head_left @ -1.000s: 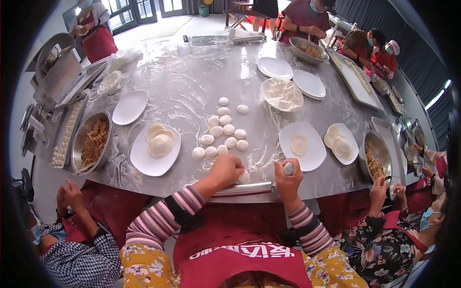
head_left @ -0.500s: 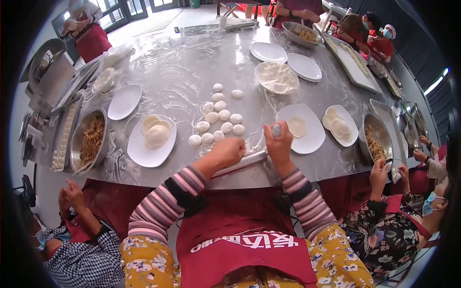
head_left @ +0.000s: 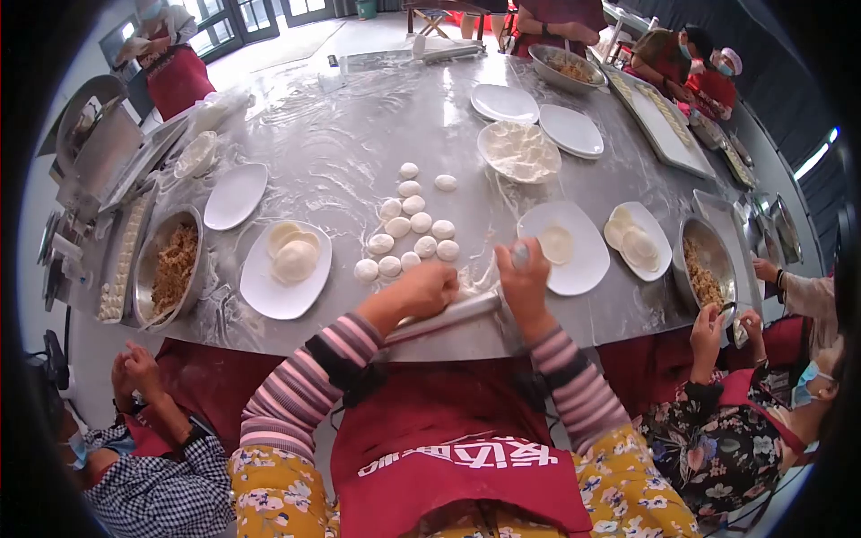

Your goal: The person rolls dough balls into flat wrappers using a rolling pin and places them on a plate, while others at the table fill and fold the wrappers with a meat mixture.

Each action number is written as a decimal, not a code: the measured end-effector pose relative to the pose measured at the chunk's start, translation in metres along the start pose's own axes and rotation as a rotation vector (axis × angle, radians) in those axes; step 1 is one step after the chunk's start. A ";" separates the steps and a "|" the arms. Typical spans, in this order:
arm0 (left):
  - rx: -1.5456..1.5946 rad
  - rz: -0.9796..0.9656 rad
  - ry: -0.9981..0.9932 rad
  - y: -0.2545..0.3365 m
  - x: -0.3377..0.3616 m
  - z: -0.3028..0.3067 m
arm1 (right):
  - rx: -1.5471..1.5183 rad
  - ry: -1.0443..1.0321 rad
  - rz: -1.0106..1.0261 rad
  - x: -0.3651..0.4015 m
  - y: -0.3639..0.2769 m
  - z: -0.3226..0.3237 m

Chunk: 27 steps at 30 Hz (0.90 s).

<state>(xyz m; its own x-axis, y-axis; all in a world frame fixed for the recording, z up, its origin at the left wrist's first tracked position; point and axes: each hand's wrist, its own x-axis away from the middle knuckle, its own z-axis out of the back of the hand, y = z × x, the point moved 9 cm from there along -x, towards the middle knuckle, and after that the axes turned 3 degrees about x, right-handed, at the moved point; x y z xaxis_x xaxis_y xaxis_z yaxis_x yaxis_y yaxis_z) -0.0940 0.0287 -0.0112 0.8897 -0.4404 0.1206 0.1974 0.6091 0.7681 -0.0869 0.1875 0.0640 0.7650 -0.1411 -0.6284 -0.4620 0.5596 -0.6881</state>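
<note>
My left hand [head_left: 425,289] is closed near the front edge of the table, beside a metal rolling pin [head_left: 462,311]; what its fingers hold is hidden. My right hand [head_left: 523,278] is wrapped round the pin's handle. Several small white dough balls [head_left: 398,227] lie just beyond my left hand. A white plate [head_left: 583,262] with one thin dough round [head_left: 556,244] sits beyond my right hand. Further left, another white plate [head_left: 285,303] bears several overlapping dough rounds [head_left: 296,261].
Bowls of filling stand at left [head_left: 195,296] and right [head_left: 726,300]. A bowl of flour [head_left: 518,151] is beyond the balls, near white plates [head_left: 504,103]. Co-workers are at both sides; one on the right holds filling tools [head_left: 731,309]. Trays of dumplings [head_left: 659,130] line the table [head_left: 332,134].
The view has shifted slightly. My right hand and the rolling pin have moved a little, and the right hand looks blurred. The co-worker's hands at the right have lowered slightly.
</note>
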 end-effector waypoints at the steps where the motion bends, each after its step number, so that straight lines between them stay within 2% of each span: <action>1: -0.027 -0.027 0.003 0.001 0.007 0.000 | 0.050 0.022 0.000 0.011 0.001 0.014; 2: -0.056 -0.053 0.002 0.002 0.012 0.002 | 0.187 0.007 0.157 0.024 -0.008 0.024; 4: 0.014 -0.012 -0.034 0.001 0.013 0.001 | -0.089 0.001 -0.067 0.039 0.010 0.033; 5: -0.003 -0.007 -0.044 0.002 0.012 -0.002 | -0.082 0.000 -0.078 0.035 0.011 0.030; 7: -0.121 -0.013 -0.045 0.013 0.005 -0.002 | 0.031 0.013 -0.006 0.010 0.003 0.010; 8: -0.127 -0.022 -0.049 0.016 0.000 -0.004 | -0.009 0.008 0.032 -0.001 0.006 -0.004; 10: -0.088 -0.042 0.018 0.013 -0.007 -0.003 | -0.074 -0.023 -0.025 -0.009 0.006 -0.015; 13: -0.059 -0.047 -0.033 0.007 0.005 -0.002 | 0.086 0.026 0.059 0.012 -0.001 0.014; 17: -0.032 -0.056 -0.057 0.006 0.018 -0.004 | -0.109 -0.016 -0.115 0.036 0.009 0.030; 19: -0.046 -0.075 -0.103 0.009 0.013 -0.013 | 0.066 0.001 0.018 0.011 0.004 0.009; 21: -0.099 -0.017 0.035 0.009 -0.005 -0.003 | -0.046 0.016 0.011 -0.008 0.005 -0.010; 22: -0.101 -0.015 0.035 0.008 -0.004 -0.002 | -0.064 -0.009 -0.012 -0.011 0.005 -0.015; 24: -0.135 0.014 -0.066 0.007 -0.001 -0.004 | 0.002 -0.001 0.015 0.001 0.001 0.000; 25: -0.100 -0.050 -0.059 0.012 0.007 0.000 | 0.073 0.007 0.045 0.009 -0.002 0.012; 27: -0.030 -0.034 -0.030 0.004 0.015 0.001 | -0.006 -0.002 -0.022 0.031 0.001 0.032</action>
<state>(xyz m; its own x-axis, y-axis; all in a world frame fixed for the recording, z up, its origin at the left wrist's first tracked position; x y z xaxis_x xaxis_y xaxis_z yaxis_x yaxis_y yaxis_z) -0.0806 0.0237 -0.0057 0.8697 -0.4803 0.1141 0.2396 0.6128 0.7530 -0.0490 0.2095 0.0551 0.7759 -0.1515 -0.6124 -0.4479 0.5513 -0.7039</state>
